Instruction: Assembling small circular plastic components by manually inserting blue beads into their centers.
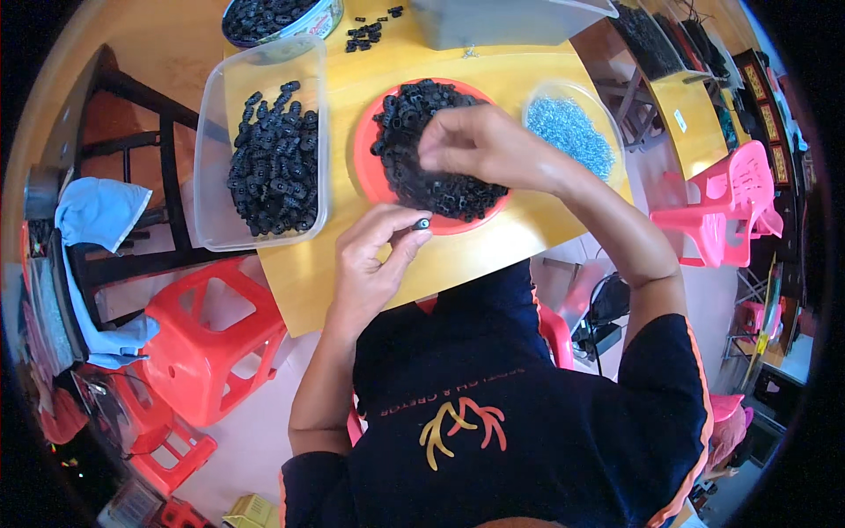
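Note:
My left hand (365,260) is at the near edge of a red round plate (363,163), pinching a small black cylindrical plastic part (422,224) between thumb and fingertip. A pale spot shows in the end of that part. Over the plate, my right hand (493,145) has its fingers drawn together at a heap of small black ring-like parts (458,199). Its fingertips are slightly blurred, and whatever they hold is hidden.
A clear plastic box (212,167) of black cylindrical parts stands left. To the right, a clear bowl (619,145) holds small shiny bluish pieces. A tub (324,19) and grey bin (502,25) stand at the back. Red stools (207,339) flank the yellow table (295,286).

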Available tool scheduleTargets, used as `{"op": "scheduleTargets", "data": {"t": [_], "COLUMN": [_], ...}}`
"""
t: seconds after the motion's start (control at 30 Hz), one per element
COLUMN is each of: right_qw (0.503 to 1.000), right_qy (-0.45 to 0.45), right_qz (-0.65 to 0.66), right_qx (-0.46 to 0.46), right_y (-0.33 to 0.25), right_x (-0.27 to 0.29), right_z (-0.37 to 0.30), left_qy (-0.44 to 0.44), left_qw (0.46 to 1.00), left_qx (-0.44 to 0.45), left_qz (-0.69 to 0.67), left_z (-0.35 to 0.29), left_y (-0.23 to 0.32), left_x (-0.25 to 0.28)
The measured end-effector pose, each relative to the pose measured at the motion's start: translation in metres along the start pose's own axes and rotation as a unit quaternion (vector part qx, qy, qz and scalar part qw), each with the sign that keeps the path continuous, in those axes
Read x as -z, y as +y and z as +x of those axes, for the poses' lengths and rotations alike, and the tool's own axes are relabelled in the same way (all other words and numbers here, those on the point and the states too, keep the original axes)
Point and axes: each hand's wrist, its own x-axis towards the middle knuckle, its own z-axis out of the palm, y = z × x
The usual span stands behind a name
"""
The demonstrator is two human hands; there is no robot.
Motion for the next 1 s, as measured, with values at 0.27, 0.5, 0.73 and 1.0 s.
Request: {"op": "scheduleTargets", "data": {"t": [0.27, 0.5, 0.73, 1.0], "right_qw": [0.924, 0.873, 0.852, 0.841], "right_qy": [0.173, 0.221, 0.178, 0.160], "right_qz": [-0.313, -0.429, -0.490, -0.501], "right_qx": [0.136, 0.067, 0.045, 0.130], "right_y": [0.004, 0.031, 0.036, 0.043], "right_x": [0.011, 0.024, 0.016, 0.018], "right_z": [0.096, 0.169, 0.182, 0.183], "left_qy": [0.045, 0.038, 0.043, 0.040], "left_qw": [0.997, 0.999, 0.998, 0.998], "left_qx": [0.056, 0.039, 0.046, 0.043], "left_qz": [-0.013, 0.001, -0.018, -0.014], "left_z": [-0.001, 0.000, 0.000, -0.001], "left_y": [-0.005, -0.009, -0.013, -0.013], "left_x": [0.011, 0.011, 0.014, 0.013]}}
